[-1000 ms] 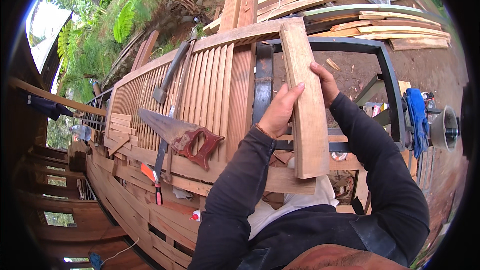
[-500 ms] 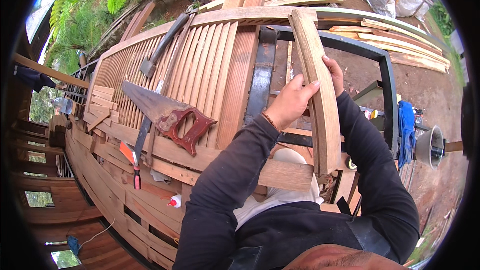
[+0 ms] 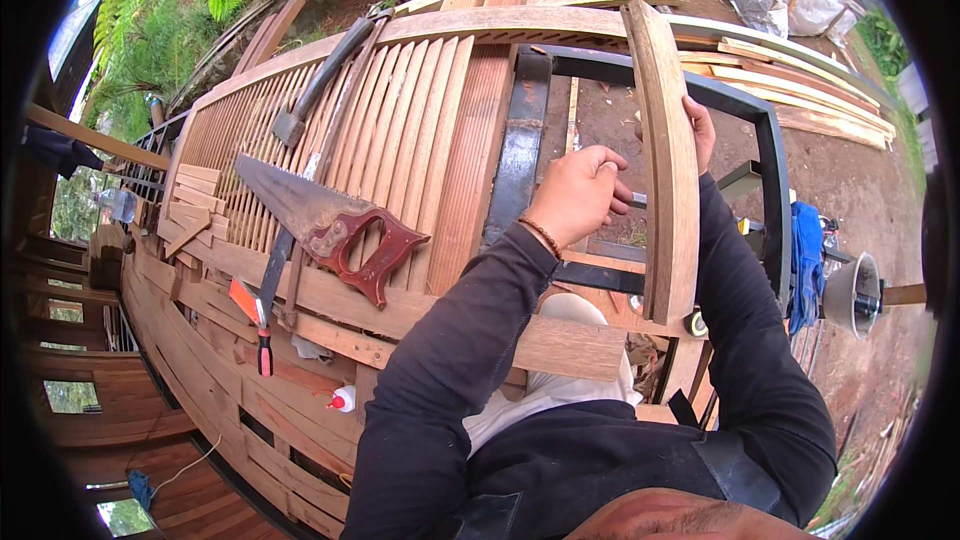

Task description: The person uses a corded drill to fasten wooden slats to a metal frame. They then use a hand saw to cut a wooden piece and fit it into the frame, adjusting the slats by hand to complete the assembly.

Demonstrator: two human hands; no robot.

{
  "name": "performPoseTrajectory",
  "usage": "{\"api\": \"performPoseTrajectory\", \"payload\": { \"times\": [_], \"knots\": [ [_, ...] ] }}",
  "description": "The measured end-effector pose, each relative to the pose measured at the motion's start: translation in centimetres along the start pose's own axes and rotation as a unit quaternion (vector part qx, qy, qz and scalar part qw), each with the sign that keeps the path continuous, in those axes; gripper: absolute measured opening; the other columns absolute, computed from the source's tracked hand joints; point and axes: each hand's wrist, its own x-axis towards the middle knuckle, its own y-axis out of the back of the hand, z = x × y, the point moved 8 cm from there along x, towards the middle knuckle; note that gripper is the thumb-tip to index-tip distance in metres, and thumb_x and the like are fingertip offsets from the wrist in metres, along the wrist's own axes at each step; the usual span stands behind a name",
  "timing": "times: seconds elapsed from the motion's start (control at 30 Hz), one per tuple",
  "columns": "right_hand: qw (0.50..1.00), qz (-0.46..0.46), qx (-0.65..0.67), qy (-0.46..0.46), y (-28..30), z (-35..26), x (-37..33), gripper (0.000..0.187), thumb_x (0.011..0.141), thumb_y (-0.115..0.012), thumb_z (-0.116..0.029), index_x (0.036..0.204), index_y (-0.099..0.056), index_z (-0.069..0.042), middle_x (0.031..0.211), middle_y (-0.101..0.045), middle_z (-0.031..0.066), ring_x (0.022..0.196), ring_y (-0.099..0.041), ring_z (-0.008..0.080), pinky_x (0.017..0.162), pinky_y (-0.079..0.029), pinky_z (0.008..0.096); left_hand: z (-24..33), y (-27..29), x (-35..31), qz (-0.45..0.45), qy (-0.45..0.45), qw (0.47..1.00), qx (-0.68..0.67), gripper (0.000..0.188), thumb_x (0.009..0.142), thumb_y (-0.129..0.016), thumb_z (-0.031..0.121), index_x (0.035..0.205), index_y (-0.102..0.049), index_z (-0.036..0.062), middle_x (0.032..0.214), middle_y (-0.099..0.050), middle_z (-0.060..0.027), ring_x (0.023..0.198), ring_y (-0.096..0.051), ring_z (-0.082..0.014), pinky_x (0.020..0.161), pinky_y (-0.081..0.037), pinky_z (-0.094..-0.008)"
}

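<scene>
A thick wooden rail (image 3: 668, 170) with a grooved edge stands lengthwise in front of me, over the black metal frame (image 3: 768, 155). My right hand (image 3: 700, 132) grips it from the right side; most of its fingers are hidden behind the wood. My left hand (image 3: 580, 198) is off the rail, just to its left, with fingers loosely bent and nothing visible in them. To the left lies the slatted wooden panel (image 3: 425, 120). On the panel rest a handsaw (image 3: 330, 235) with a red-brown handle and a hammer (image 3: 325, 80).
An orange-bladed tool with a red and black handle (image 3: 264, 350) lies at the panel's near edge, with a white bottle with a red tip (image 3: 343, 399) below it. A tape measure (image 3: 696, 322) sits by the rail's near end. Boards (image 3: 790, 80) are stacked at the far right, beyond a blue cloth (image 3: 806, 265).
My left hand has let go of the rail and drawn slightly left. The rail has shifted right and away from me, standing straighter, with my right hand still on it.
</scene>
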Motion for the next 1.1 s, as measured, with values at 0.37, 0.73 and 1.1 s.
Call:
{"api": "performPoseTrajectory", "payload": {
  "times": [0.37, 0.73, 1.1],
  "knots": [
    [0.999, -0.043, -0.001, -0.019, 1.3, 0.4, 0.9, 0.058, 0.096, -0.059, -0.039, 0.135, -0.058, 0.004, 0.112, -0.074, 0.0195, 0.091, -0.074, 0.0249, 0.081, -0.060, 0.0370, 0.6, 0.5, 0.2, 0.051, -0.117, 0.971, 0.202, 0.031, 0.103, -0.049, 0.009, 0.123, -0.067, -0.0067, 0.102, -0.078, -0.0185, 0.092, -0.078, -0.0229, 0.084, -0.061, -0.0344],
    [0.999, -0.002, 0.030, 0.041, 1.3, -1.9, 1.5, 0.052, 0.100, -0.055, -0.042, 0.125, -0.060, 0.004, 0.097, -0.073, 0.0189, 0.075, -0.073, 0.0284, 0.071, -0.061, 0.0413, -0.3, -0.3, -0.1, 0.026, -0.125, 0.919, 0.373, 0.029, 0.100, -0.053, 0.014, 0.115, -0.072, -0.0008, 0.097, -0.078, -0.0183, 0.092, -0.076, -0.0339, 0.087, -0.059, -0.0428],
    [0.999, -0.036, 0.033, 0.012, 1.9, -0.7, 2.0, 0.048, 0.103, -0.052, -0.035, 0.136, -0.057, 0.000, 0.108, -0.075, 0.0175, 0.084, -0.076, 0.0247, 0.074, -0.064, 0.0375, 1.0, 0.0, -0.7, 0.056, -0.101, 0.920, 0.374, 0.030, 0.100, -0.060, 0.025, 0.115, -0.073, 0.0016, 0.097, -0.076, -0.0213, 0.095, -0.074, -0.0392, 0.087, -0.057, -0.0460]
  ]
}}
